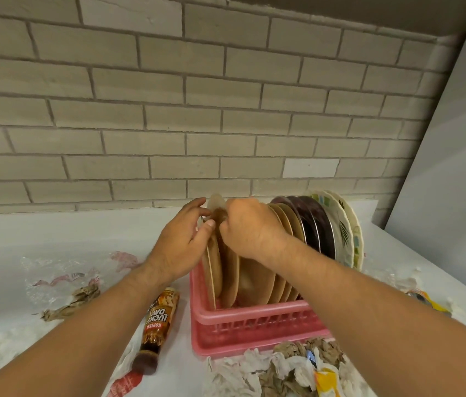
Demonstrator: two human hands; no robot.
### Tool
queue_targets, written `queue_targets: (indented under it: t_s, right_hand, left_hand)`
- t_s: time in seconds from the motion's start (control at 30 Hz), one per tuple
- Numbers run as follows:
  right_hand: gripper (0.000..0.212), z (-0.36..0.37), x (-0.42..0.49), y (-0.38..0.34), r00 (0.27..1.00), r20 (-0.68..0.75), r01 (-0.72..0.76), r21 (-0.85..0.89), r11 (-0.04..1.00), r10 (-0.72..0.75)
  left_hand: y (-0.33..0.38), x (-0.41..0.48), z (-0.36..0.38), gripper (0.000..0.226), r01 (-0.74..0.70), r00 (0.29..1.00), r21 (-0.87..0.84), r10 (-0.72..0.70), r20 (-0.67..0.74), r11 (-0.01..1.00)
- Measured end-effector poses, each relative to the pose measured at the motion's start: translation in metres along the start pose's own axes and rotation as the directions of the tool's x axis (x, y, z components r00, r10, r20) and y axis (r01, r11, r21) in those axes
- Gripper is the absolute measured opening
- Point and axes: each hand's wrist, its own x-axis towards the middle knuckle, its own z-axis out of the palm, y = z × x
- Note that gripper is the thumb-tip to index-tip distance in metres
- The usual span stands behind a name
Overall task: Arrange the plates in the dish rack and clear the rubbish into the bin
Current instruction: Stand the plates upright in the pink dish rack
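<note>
Nearest us, under the right forearm, we note a heap of crumpled paper (pixel 283 368) on the table (pixel 82 230). A brown bottle (pixel 158 325) lies below the left hand. The pink dish rack (pixel 240 316) sits beneath both hands, with tan plates (pixel 257 282) upright in it. The left hand (pixel 181 245) pinches the rim of the end one, and the right hand (pixel 250 227) curls over the next rim. Right of the hands stand dark plates (pixel 316 224) and patterned plates (pixel 343 230).

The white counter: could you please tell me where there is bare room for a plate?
Bare: the white counter strip between grey brick wall and clear plastic wrappers. Crowded: crumpled paper rubbish before the pink plastic dish rack, brown coffee bottle beside it.
</note>
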Motion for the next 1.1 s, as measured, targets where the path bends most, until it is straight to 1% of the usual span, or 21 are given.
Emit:
queue_targets:
  t_s: [0.1,0.23,0.33,0.43,0.5,0.6,0.7,0.77,0.83,1.0,1.1]
  right_hand:
    - [0.013,-0.019,0.006,0.005,0.997,-0.069,-0.031,-0.023,0.999,0.03]
    - [0.006,-0.046,0.018,0.012,0.986,-0.146,-0.091,-0.098,0.991,0.076]
    - [0.008,-0.053,0.017,0.018,0.981,-0.159,-0.129,-0.089,0.988,0.114]
    - [0.013,-0.039,0.01,0.019,0.986,-0.091,-0.151,-0.111,0.982,0.141]
    - [0.014,-0.024,0.006,0.02,0.989,-0.039,-0.146,-0.106,0.984,0.143]
    - [0.013,-0.004,-0.001,0.022,0.995,-0.022,-0.099,-0.122,0.988,0.097]
    - [0.022,0.01,-0.006,0.023,0.998,0.0,-0.06,-0.15,0.987,0.06]
    - [0.03,0.014,-0.009,0.024,0.995,0.046,-0.089,-0.091,0.992,0.093]
    - [0.035,0.015,-0.012,0.026,0.99,0.07,-0.121,-0.038,0.992,0.123]
    - [0.021,0.01,-0.011,0.031,0.969,0.143,-0.185,-0.11,0.977,0.2]
    - [0.02,0.008,-0.012,0.033,0.942,0.212,-0.227,-0.177,0.958,0.262]
  left_hand:
    - [0.003,0.0,0.002,0.033,-0.039,0.999,-0.006,0.039,0.017,0.999]
    - [0.002,0.0,0.005,0.04,-0.007,0.998,-0.008,0.008,0.065,1.0]
    - [0.003,0.0,0.004,0.044,-0.002,0.994,0.007,0.001,0.105,1.0]
    - [0.002,0.001,0.0,0.048,0.022,0.994,0.001,-0.022,0.106,1.0]
    - [0.0,0.002,-0.002,0.046,0.034,0.994,-0.004,-0.034,0.103,0.999]
    - [-0.004,0.002,-0.004,0.035,0.034,0.995,-0.018,-0.032,0.093,0.999]
    - [-0.006,0.001,-0.004,0.038,0.037,0.994,-0.011,-0.035,0.099,0.999]
    - [-0.006,0.001,-0.004,0.042,0.046,0.993,-0.012,-0.044,0.105,0.999]
    - [-0.006,0.001,-0.005,0.042,0.047,0.993,-0.016,-0.045,0.113,0.999]
    - [-0.004,0.002,-0.007,0.035,0.081,0.99,-0.074,-0.072,0.117,0.994]
    - [-0.001,0.003,-0.008,0.033,0.123,0.987,-0.13,-0.108,0.115,0.984]
